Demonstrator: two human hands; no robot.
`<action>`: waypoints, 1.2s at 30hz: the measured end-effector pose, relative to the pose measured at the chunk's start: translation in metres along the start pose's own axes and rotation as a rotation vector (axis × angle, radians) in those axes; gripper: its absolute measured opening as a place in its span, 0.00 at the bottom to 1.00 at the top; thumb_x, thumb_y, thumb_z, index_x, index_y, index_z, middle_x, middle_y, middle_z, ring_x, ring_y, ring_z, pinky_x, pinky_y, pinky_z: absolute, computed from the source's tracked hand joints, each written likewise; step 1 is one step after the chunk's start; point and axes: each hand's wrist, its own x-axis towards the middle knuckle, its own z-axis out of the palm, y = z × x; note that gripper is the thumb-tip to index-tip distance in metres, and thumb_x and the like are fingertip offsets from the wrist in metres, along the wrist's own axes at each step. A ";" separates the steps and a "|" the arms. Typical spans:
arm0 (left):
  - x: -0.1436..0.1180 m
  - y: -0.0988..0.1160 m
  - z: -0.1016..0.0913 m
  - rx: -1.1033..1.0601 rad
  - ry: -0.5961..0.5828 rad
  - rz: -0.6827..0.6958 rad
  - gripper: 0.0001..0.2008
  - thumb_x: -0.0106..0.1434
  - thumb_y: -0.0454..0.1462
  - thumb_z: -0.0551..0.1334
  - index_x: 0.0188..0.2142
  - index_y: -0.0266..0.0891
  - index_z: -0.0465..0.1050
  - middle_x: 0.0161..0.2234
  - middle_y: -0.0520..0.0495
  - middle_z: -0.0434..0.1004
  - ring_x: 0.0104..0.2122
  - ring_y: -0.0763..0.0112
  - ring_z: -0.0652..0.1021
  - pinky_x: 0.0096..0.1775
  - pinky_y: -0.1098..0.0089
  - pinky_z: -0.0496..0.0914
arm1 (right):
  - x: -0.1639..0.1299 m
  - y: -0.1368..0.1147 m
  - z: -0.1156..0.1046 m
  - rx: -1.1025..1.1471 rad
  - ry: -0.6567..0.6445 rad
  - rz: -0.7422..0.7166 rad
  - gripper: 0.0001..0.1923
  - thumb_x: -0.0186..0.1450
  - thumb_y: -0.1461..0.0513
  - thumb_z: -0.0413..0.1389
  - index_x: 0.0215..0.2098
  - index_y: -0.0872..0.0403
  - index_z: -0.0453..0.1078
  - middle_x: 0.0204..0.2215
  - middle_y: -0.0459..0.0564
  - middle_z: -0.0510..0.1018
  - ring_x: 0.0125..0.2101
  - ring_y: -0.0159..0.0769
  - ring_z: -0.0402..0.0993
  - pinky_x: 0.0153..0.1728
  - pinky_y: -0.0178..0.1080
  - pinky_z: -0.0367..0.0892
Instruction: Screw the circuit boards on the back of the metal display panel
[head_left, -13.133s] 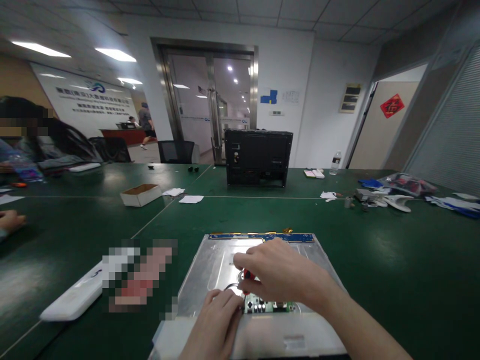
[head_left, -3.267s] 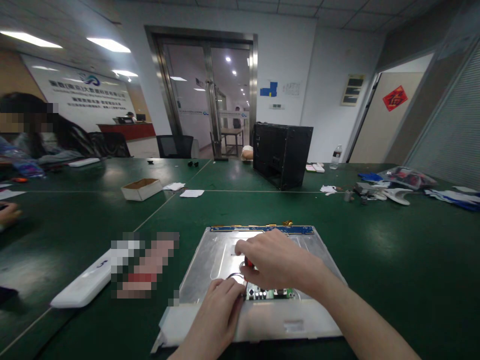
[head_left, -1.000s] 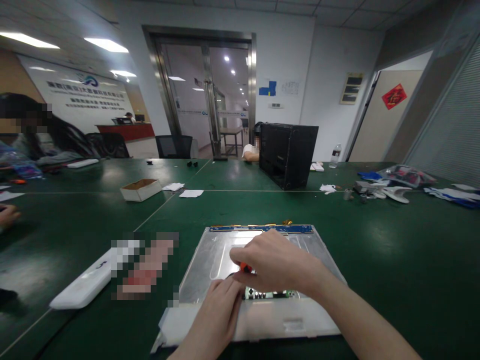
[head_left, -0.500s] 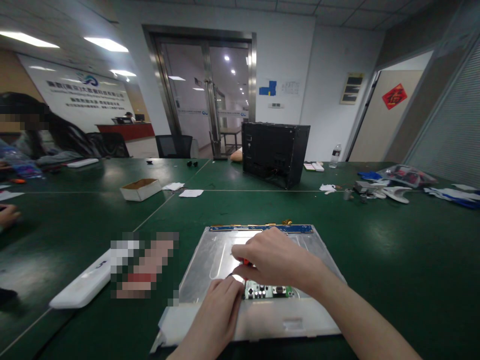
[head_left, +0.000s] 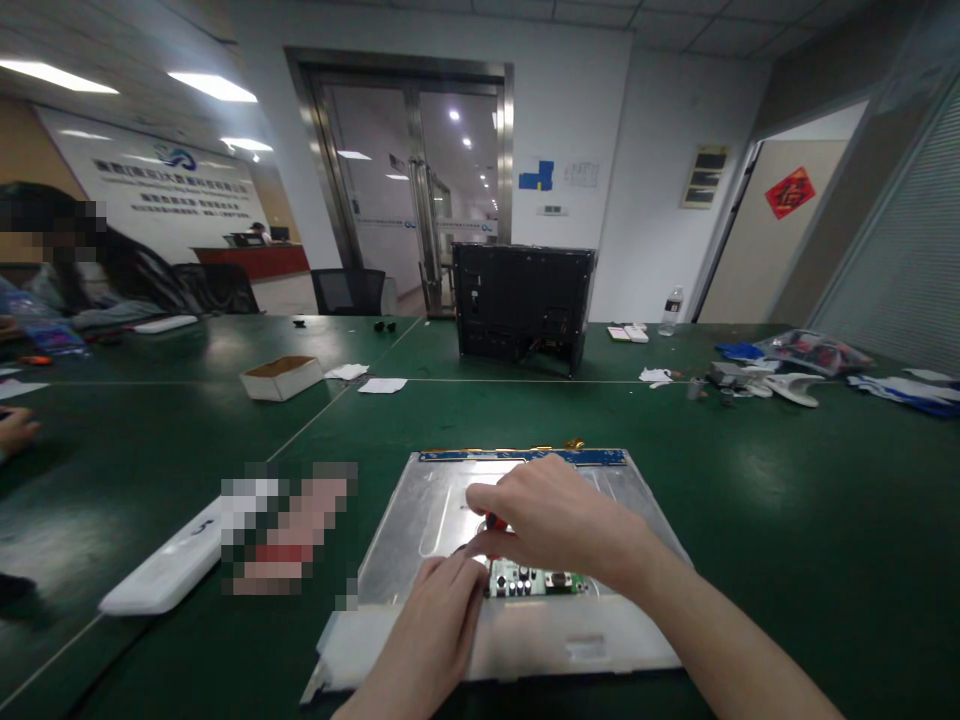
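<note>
A flat metal display panel (head_left: 420,510) lies on the table in front of me, with a green circuit board (head_left: 536,582) on its near half. A blue strip board (head_left: 600,458) runs along its far edge. My right hand (head_left: 551,515) is closed round what looks like a screwdriver (head_left: 493,522); only some red and black of its handle shows, and its tip is hidden. My left hand (head_left: 442,595) lies at the board's left end, fingers bent and pressed together. Its fingertips meet under the right hand, so whatever they pinch is hidden.
A black monitor housing (head_left: 525,305) stands across the table. Left of the panel lie a white power strip-like bar (head_left: 161,575) and a blurred-out item (head_left: 300,530). An open box (head_left: 281,380) and papers (head_left: 382,385) sit farther off. A person (head_left: 67,250) sits at far left; loose parts (head_left: 739,378) lie right.
The black housing across the table has turned and shifted left, now showing its back more squarely. My hands have barely moved, with the right one tilting slightly at the tool.
</note>
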 end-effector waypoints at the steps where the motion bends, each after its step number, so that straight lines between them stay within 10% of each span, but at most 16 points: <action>1: 0.000 0.000 0.000 -0.002 -0.004 -0.006 0.09 0.64 0.31 0.48 0.33 0.40 0.66 0.33 0.44 0.74 0.34 0.60 0.73 0.37 0.61 0.67 | 0.001 -0.001 0.000 -0.009 0.000 0.002 0.12 0.66 0.52 0.50 0.37 0.52 0.67 0.27 0.46 0.78 0.27 0.36 0.73 0.21 0.35 0.48; 12: 0.000 0.001 -0.001 -0.020 -0.008 -0.009 0.09 0.65 0.32 0.48 0.35 0.40 0.65 0.35 0.43 0.73 0.35 0.59 0.73 0.38 0.60 0.67 | -0.004 -0.003 -0.006 0.051 -0.014 -0.084 0.11 0.60 0.64 0.51 0.42 0.54 0.64 0.34 0.49 0.78 0.29 0.35 0.71 0.21 0.36 0.50; 21: -0.001 0.002 -0.001 0.002 0.007 0.003 0.09 0.65 0.31 0.48 0.34 0.41 0.65 0.33 0.45 0.73 0.34 0.61 0.73 0.37 0.63 0.66 | 0.000 -0.001 -0.001 -0.023 0.015 0.022 0.15 0.66 0.51 0.50 0.31 0.53 0.69 0.25 0.47 0.77 0.26 0.34 0.71 0.22 0.35 0.47; 36: 0.000 0.003 -0.003 -0.039 -0.003 -0.012 0.08 0.65 0.32 0.49 0.34 0.41 0.66 0.33 0.45 0.73 0.34 0.60 0.73 0.37 0.62 0.67 | 0.000 -0.001 -0.001 0.038 0.015 -0.030 0.14 0.64 0.57 0.52 0.46 0.54 0.64 0.34 0.50 0.79 0.32 0.39 0.74 0.23 0.37 0.55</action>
